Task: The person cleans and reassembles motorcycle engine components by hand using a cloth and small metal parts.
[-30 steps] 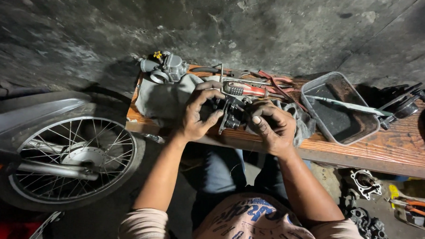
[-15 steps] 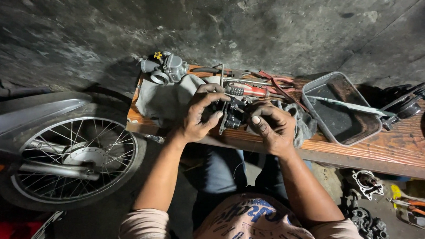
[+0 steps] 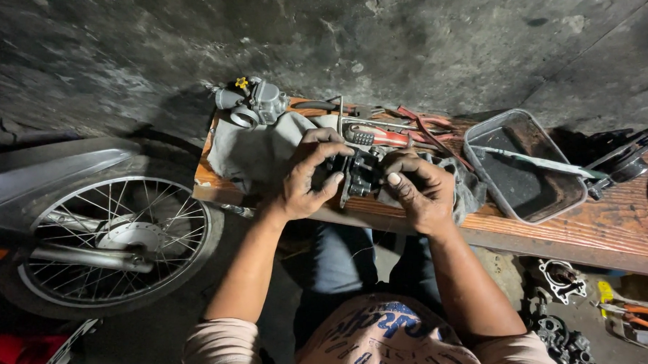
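Note:
Both my hands grip a small black metal engine part (image 3: 357, 175) over the front edge of a wooden bench (image 3: 613, 226). My left hand (image 3: 308, 182) wraps its left side, fingers curled over the top. My right hand (image 3: 419, 187) clasps its right side, thumb pressed on the part. A grey rag (image 3: 255, 150) lies under and behind my hands. A silver carburetor (image 3: 253, 102) with a yellow cap sits at the bench's far left corner.
Red-handled pliers and a screwdriver (image 3: 390, 133) lie behind the part. A grey metal tray (image 3: 526, 166) with a long tool stands to the right. A motorcycle wheel (image 3: 107, 236) is on the left. Loose engine parts (image 3: 561, 281) lie on the floor at right.
My hands have shifted slightly on the black part, with the left fingers curling further over its top. The view has tilted a little.

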